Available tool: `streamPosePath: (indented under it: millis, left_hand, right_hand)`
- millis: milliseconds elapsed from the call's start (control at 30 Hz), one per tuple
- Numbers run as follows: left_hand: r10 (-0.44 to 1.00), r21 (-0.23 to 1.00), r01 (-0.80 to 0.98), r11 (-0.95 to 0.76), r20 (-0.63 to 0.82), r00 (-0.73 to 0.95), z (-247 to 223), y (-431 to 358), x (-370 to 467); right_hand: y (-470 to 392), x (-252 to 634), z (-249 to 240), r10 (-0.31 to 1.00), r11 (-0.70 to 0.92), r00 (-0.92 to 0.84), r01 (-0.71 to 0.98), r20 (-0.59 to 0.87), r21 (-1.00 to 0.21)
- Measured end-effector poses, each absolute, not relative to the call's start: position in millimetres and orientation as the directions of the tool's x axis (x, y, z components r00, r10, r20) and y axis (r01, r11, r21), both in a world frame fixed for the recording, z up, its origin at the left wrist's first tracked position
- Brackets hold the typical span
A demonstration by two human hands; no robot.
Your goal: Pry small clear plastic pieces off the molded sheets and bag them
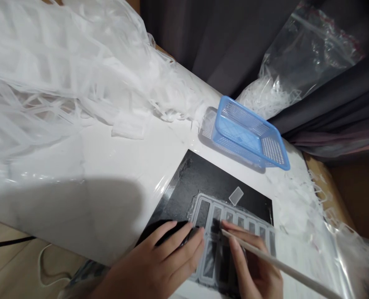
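A translucent plastic sheet of framed rectangular slots [203,214] lies on a black board [187,178], partly under my hands. My left hand [172,253] rests with fingers stretched and slightly apart, the fingertips at the sheet's left side. Beneath those fingers shows a dark rounded thing [164,232], mostly covered. Between thumb and fingers, my right hand [252,257] grips a long thin pale stick [280,263], whose near tip hangs over the slots. One small translucent rectangular piece [236,196] lies loose on the board above the sheet.
A blue plastic basket [249,153] stands behind the board. White translucent strips [62,54] are heaped at the back left. Behind the basket, a clear bag [299,58] holds white scraps. More scraps [299,199] lie at right on the white table [109,162].
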State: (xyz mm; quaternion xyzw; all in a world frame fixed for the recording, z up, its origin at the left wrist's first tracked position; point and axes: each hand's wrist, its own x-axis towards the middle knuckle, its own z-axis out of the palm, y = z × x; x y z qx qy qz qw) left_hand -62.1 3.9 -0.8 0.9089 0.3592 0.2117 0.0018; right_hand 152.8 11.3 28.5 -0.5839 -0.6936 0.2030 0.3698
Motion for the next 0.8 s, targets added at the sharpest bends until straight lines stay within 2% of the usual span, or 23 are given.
streamPosePath:
  millis: [433, 633, 800]
  left_hand:
    - [0.635, 0.155, 0.627, -0.764, 0.356, 0.686, -4, 7, -59]
    - [0.591, 0.110, 0.594, -0.797, 0.344, 0.729, -3, 10, -62]
    - [0.625, 0.120, 0.624, -0.772, 0.318, 0.713, 0, 9, -61]
  right_hand:
    - [6, 145, 19, 0.949, 0.263, -0.029, 0.628, 0.315, -0.733]
    - [4, 148, 12, 0.937, 0.292, -0.035, 0.625, 0.348, -0.724]
    - [4, 151, 9, 0.939, 0.296, -0.041, 0.599, 0.341, -0.744]
